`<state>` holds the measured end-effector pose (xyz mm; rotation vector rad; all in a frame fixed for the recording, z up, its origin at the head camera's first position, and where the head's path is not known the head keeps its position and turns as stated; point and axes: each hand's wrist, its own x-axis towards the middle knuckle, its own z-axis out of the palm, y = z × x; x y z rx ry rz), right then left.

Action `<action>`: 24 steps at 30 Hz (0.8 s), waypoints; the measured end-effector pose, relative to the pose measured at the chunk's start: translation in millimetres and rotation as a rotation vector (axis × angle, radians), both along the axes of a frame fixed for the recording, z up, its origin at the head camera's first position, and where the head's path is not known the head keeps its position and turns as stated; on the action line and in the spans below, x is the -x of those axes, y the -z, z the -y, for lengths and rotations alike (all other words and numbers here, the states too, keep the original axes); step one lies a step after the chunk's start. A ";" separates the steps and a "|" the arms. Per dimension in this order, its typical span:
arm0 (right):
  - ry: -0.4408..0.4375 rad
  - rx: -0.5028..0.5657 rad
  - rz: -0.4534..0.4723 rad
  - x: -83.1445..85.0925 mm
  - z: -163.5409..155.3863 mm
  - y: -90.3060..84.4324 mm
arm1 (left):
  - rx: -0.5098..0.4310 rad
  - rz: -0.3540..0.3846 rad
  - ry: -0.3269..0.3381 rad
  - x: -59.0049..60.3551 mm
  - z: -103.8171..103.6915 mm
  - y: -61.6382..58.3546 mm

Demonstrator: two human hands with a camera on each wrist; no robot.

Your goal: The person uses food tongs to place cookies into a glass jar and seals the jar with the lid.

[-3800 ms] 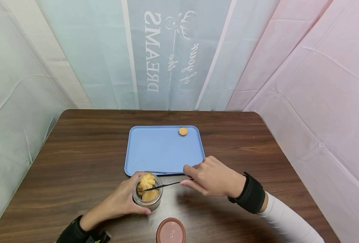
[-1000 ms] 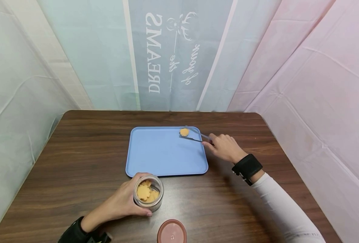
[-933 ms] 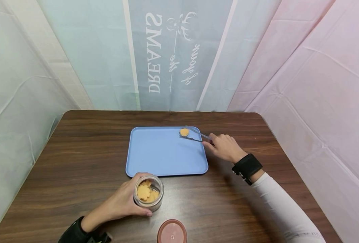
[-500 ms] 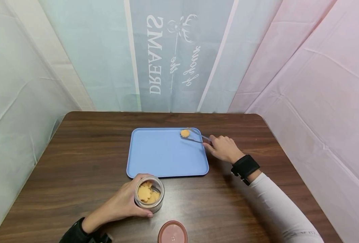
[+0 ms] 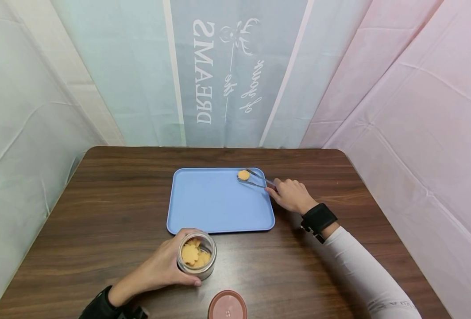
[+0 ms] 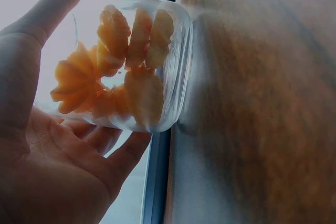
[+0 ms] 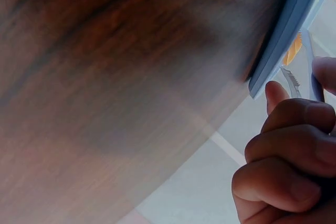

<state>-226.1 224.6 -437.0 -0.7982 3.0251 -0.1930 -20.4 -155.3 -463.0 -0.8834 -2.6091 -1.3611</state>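
My left hand (image 5: 167, 261) grips a clear glass jar (image 5: 209, 271) round its left side, near the tray's front edge. Pale yellow flower-shaped cookies (image 5: 190, 254) lie inside; through the wall the left wrist view shows several fluted cookies (image 6: 144, 95). At the tray's right edge, my right hand (image 5: 295, 195) holds metal tongs (image 5: 253, 184) between thumb and fingers. The tongs' arms lie either side of a cookie (image 5: 243, 175) over the far right corner of the blue tray (image 5: 219, 201). Serrated tong tips show in the right wrist view, where curled fingers (image 7: 283, 145) fill the lower right.
A reddish-brown round lid (image 5: 227, 306) lies on the wooden table (image 5: 112, 212) at the near edge of the view, just right of the jar. Behind the table hangs a pale blue printed curtain (image 5: 144, 79), with white and pink cloth at the sides.
My right hand has moved the tongs from the jar's mouth to the tray's far right corner. A fluted cookie atop the jar no longer shows there. The left hand stays on the jar.
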 end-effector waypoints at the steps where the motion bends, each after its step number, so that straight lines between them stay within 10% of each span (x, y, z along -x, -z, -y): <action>1: 0.001 0.002 0.002 -0.1 0.1 0.2 | -0.001 0.001 0.002 -0.1 0.1 0.1; 24: -0.031 0.021 -0.025 -2.2 -2.6 5.0 | -0.009 0.013 0.000 0.0 -0.9 -0.1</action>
